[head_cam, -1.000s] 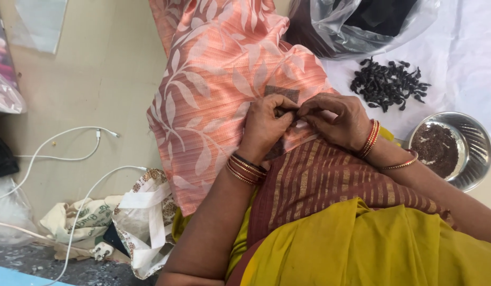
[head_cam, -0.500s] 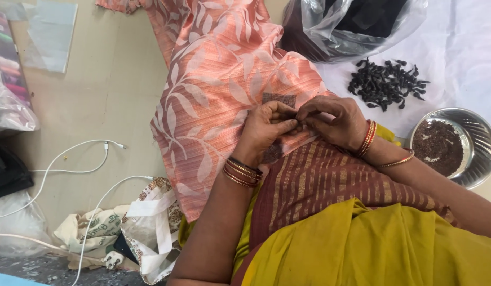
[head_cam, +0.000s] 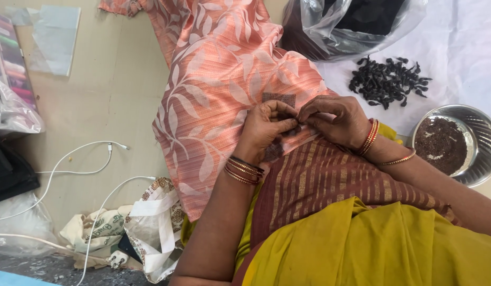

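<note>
- One salmon-pink woven cloth with a pale leaf print (head_cam: 224, 90) is lying draped over the person's lap and running up to the top edge of the view.
- One small brown square patch (head_cam: 279, 99) is sitting on that cloth, just above the fingertips.
- The left hand (head_cam: 265, 130) is curling tight, thumb and fingers pinching a fold of the pink cloth; several bangles are circling its wrist.
- The right hand (head_cam: 338, 119) is meeting it fingertip to fingertip, also pinched shut; whether it is gripping the cloth or something finer, I cannot tell.
- One pile of dark dried pods (head_cam: 387, 80) is resting on a white sheet (head_cam: 462, 47), near the right hand.
- One round steel bowl of brown grounds (head_cam: 486, 132) is touching the right edge of the view.
- One clear plastic bag (head_cam: 356, 26) is lying open at the top.
- Two white cables (head_cam: 81, 169) are crossing the beige floor (head_cam: 97, 95) on the left, where most open room is showing.
</note>
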